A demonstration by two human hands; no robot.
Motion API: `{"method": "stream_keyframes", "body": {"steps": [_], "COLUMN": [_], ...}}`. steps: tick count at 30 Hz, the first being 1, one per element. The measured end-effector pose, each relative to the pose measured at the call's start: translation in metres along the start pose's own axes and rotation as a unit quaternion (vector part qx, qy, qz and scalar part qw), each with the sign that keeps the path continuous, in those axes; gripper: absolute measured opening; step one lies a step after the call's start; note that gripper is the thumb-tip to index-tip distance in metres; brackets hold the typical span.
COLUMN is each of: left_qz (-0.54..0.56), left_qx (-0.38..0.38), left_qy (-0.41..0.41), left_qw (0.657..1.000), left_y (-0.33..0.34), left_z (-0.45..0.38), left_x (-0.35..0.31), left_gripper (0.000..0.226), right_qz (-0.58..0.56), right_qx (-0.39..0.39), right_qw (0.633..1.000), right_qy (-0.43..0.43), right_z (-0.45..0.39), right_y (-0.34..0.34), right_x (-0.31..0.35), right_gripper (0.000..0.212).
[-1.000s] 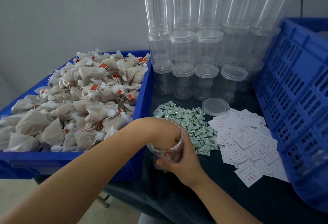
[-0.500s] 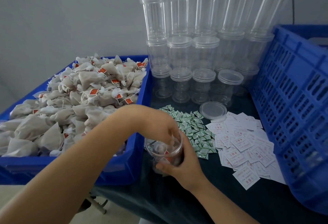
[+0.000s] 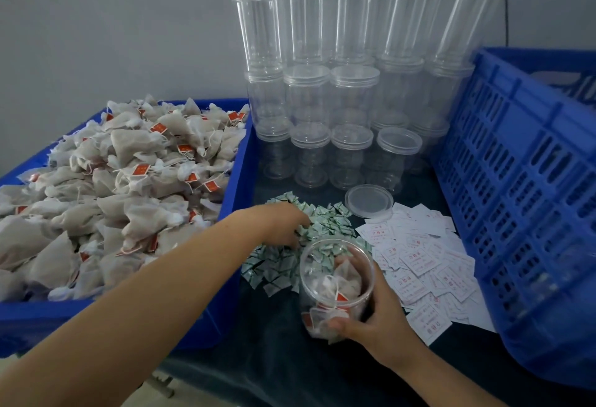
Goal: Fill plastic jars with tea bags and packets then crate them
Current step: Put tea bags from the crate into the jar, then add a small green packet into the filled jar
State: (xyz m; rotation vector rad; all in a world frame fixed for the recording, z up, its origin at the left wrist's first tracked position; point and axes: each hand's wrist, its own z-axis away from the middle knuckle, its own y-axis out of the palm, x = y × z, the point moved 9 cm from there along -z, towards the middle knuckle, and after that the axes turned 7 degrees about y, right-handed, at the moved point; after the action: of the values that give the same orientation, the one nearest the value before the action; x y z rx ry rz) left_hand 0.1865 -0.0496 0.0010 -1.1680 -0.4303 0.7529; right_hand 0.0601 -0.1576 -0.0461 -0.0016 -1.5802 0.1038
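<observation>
- The open jar (image 3: 337, 281) is my landmark: it sits on the dark worktop (image 3: 274, 358) near the front edge, tilted toward me, with several tea bags already inside.
- My right hand (image 3: 374, 319) clamps the jar from its right side, thumb across the lower wall, fingers curled round the back.
- My left hand (image 3: 283, 226) is just behind and left of the jar, down on the heap of green packets (image 3: 325, 223); the fingertips are buried in the heap, so I cannot tell whether they have a packet pinched.
- Right of the jar lies a spread of white paper slips (image 3: 422, 264); behind it, past the green heap, a loose lid (image 3: 369, 200) rests upside down.
- Far left of the jar is the blue tray (image 3: 238, 161) piled with tea bags (image 3: 129, 187); behind it stand stacked empty jars (image 3: 338, 100); to the right is the blue crate (image 3: 522, 200).
- I judge the step to be the packets: bagging looks done for this jar.
- Next I need to lift one green packet cleanly, drop it in the mouth, likely add a white slip, then fit the lid before crating.
</observation>
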Motion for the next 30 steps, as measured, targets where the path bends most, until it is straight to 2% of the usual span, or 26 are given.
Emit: {"method": "stream_keyframes", "body": {"steps": [4,9,17,20,24,27,30], "left_qz": [-0.012,-0.038,-0.182,-0.118,0.018,0.126,0.273], "left_qx": [0.017,0.036,0.017,-0.028,-0.137,-0.19,-0.241], "left_qy": [-0.004,-0.008,0.023,-0.004,-0.007,-0.011,-0.018], "left_qw": [1.0,0.999,0.983,0.993,0.99,0.974,0.931], "left_y": [0.01,0.017,0.014,0.0,-0.027,-0.035,-0.041], "left_z": [-0.002,-0.009,-0.015,-0.012,0.0,0.01,0.015], "left_x": [0.005,0.002,-0.018,-0.013,-0.002,0.007,0.013], "left_gripper": [0.031,0.031,0.017,0.016,0.01,0.01,0.011], "right_qz": [0.006,0.015,0.026,0.024,0.023,0.023,0.021], "right_qx": [0.014,0.011,0.011,0.011,0.015,0.018,0.022], "right_qw": [1.0,1.0,1.0,1.0,1.0,1.0,0.999], "right_qy": [-0.004,-0.009,0.003,0.007,0.013,0.01,0.012], "right_z": [0.0,0.0,0.0,0.001,0.0,0.0,0.001], "right_y": [0.003,0.002,0.002,0.001,0.002,0.002,0.003], "right_x": [-0.005,-0.006,-0.007,-0.01,-0.012,-0.011,-0.009], "right_gripper": [0.115,0.115,0.112,0.114,0.116,0.116,0.116]}}
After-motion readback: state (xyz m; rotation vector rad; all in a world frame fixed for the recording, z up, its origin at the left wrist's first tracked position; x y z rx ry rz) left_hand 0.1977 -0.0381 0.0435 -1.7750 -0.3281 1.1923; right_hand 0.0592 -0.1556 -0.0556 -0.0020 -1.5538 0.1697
